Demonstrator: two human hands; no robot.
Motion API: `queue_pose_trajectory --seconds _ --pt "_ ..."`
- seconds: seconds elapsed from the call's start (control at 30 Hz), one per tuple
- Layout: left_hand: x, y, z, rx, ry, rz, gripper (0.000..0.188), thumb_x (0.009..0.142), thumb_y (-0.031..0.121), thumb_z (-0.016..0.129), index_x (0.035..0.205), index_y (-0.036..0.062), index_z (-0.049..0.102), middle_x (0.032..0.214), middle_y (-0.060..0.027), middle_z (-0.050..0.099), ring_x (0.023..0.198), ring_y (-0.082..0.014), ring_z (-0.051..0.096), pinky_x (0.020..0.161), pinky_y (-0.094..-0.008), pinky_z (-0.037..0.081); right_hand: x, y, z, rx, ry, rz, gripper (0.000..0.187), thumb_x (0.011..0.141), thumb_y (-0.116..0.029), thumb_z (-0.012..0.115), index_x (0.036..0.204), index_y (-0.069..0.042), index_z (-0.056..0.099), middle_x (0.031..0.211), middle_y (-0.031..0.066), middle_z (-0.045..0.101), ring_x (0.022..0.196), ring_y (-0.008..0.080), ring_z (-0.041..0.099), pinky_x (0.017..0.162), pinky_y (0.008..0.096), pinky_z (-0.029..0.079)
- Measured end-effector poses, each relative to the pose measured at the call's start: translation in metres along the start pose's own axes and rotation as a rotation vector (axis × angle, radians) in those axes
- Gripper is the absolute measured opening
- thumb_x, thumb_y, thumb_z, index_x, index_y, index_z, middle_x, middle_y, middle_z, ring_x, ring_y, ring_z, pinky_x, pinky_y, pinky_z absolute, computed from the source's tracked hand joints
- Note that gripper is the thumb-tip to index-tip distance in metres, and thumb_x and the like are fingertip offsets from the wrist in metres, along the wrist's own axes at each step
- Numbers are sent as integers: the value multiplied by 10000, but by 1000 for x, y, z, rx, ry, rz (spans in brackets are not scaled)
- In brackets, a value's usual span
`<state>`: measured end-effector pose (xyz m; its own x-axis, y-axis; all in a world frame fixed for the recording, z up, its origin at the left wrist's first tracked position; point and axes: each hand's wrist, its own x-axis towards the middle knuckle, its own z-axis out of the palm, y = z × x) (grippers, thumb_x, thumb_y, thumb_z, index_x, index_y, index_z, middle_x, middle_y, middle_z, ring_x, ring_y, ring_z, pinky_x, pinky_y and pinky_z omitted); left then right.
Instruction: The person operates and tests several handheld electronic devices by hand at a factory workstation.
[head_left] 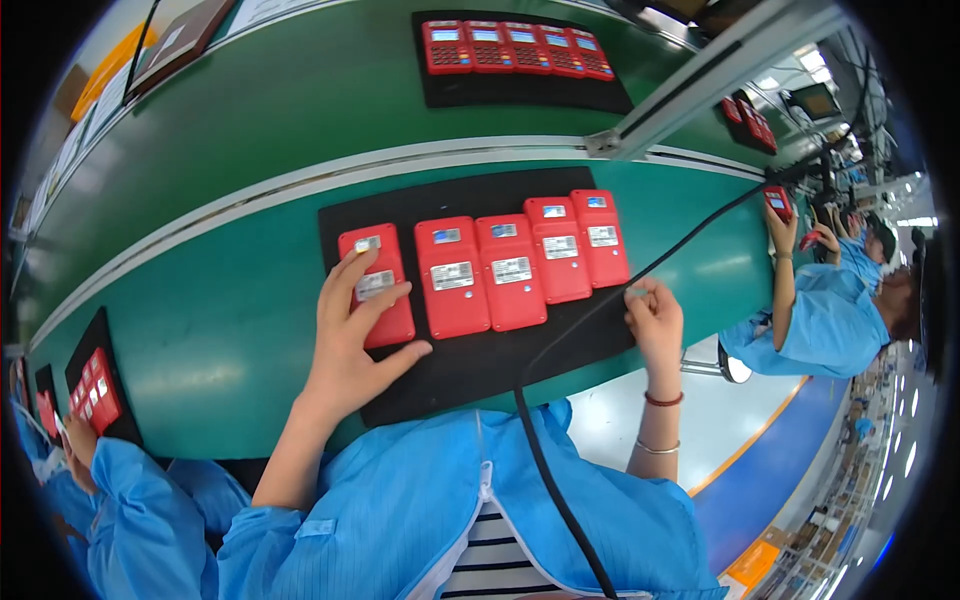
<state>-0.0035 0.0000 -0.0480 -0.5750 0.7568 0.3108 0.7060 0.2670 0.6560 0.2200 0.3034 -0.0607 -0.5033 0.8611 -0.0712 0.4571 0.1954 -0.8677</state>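
Note:
Five red handheld payment terminals lie face down on a black mat (470, 372), with silver-white labels on their backs. My left hand (350, 335) is over the leftmost terminal (392, 318), its fingers spread and a fingertip at the small label near the top. That terminal sits apart from the other four, which stand side by side: one terminal (455, 305), a second (517, 300), a third (560, 270) and the rightmost (604, 262). Beside the rightmost one, my right hand (655, 322) is closed in a pinch. Whatever lies between its fingertips is too small to name.
A black cable (680, 245) crosses the mat's right part and runs down over my front. Behind the metal rail (400, 165), a second mat (470, 92) bears several terminals, screens up. Co-workers sit at left (130, 500) and right (830, 310). A metal post (720, 70) rises at right.

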Motion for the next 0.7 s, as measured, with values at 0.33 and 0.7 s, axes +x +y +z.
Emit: queue_pose_trajectory --seconds 0.33,0.7 --pt "-24 -6 15 -251 227 -113 563 870 215 684 1359 10 494 1468 -183 424 1330 -321 454 1085 -416 379 -20 -54 91 -240 -24 -842 508 658 0 600 1158 -84 636 1261 153 546 1274 433 433 1040 523 400" --pt "-57 -2 -6 65 87 -335 577 835 43 690 1375 43 489 1464 -152 428 1329 -257 416 1100 -405 347 -60 -68 148 -256 -371 -879 590 772 -274 769 1291 -84 562 1501 241 327 1409 438 291 1142 581 270"
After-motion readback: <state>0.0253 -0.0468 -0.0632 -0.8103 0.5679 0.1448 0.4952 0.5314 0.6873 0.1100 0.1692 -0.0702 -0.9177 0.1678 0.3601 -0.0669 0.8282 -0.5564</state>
